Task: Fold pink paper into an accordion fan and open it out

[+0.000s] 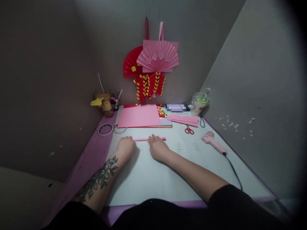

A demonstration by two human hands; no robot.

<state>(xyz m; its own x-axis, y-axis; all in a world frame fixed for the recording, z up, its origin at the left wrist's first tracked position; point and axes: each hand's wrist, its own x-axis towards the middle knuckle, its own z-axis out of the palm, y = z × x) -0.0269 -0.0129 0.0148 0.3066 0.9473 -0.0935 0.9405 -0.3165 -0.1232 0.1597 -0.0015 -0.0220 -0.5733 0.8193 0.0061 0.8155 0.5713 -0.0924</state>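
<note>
Am pressing narrow pink paper strip (148, 139) flat on white table (153, 179). My left hand (126, 147) is pinning strip's left end, fingers down on it. My right hand (157, 148) is pressing strip's middle, fingers down; right end is sticking out past it. Pink paper sheet (139, 116) is lying just behind strip; red scissors (189, 130) and pink glue gun (213, 142) are lying off to right.

Matt pink paper strip (148, 139), smooth white tabletop (168, 172)
</note>
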